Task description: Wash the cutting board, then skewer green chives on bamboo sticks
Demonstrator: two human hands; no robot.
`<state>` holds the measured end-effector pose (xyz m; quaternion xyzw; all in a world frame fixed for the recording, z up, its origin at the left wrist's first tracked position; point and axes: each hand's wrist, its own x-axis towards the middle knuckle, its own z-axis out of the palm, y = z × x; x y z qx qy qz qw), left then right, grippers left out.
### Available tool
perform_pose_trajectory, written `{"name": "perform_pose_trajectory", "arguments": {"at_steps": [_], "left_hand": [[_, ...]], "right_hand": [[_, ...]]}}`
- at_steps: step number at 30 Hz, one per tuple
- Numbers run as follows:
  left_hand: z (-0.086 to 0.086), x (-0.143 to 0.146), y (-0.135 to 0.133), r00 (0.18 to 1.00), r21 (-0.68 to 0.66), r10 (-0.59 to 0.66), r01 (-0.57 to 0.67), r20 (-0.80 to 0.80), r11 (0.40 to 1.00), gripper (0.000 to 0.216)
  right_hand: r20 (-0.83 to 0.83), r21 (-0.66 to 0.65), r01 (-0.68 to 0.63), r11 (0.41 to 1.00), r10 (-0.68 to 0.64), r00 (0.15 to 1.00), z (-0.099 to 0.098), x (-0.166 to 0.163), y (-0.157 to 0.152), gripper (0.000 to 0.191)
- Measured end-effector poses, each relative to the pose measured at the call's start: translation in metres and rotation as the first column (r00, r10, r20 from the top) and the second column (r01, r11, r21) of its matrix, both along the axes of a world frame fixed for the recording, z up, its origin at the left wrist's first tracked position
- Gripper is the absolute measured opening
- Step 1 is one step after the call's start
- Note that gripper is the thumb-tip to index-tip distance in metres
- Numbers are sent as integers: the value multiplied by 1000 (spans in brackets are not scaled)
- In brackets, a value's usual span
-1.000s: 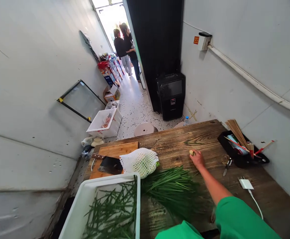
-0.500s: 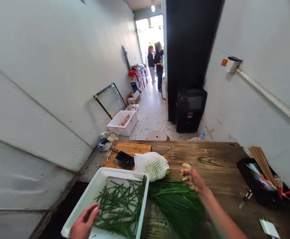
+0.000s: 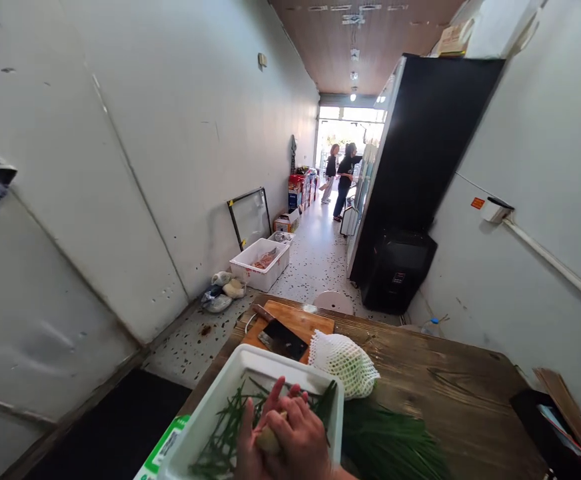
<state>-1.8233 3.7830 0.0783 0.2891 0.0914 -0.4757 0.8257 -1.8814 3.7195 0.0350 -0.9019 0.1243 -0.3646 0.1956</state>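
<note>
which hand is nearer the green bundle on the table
Right. The right hand is left of the green bundle; the left hand is farther left, over the tray.

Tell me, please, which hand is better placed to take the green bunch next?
Probably the right hand: it is nearer the green bunch, which lies right of the white tub. The left hand sits farther left, and a pale piece shows between both hands.

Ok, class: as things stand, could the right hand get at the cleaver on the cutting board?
Probably yes, though the right hand must likely free itself of the pale lump first. The cleaver lies just beyond the white tub, with nothing covering its brown handle.
</note>
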Motion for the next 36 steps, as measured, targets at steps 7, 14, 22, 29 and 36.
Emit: {"name": "perform_pose_trajectory", "arguments": {"at_steps": [7,14,22,29,36], "left_hand": [[-3,49,29,978,-17,-86,85,-188,996,44],[-13,71,38,965,-110,-8,-22,-261,994,34],[-13,98,42,944,-237,-176,110,-280,965,34],[-28,124,35,912,-170,-100,33,-397,985,23],[-39,211,83,909,-221,-4,-97,-417,970,17]], "right_hand": [[-129,13,108,994,-105,986,12,56,31,41],[-247,-143,104,984,-137,959,3,82,34,53],[-201,-262,-100,960,47,978,10,95,34,78],[-121,-184,-137,973,116,986,10,119,48,72],[-175,-85,-203,975,186,967,-20,99,23,60]]}}
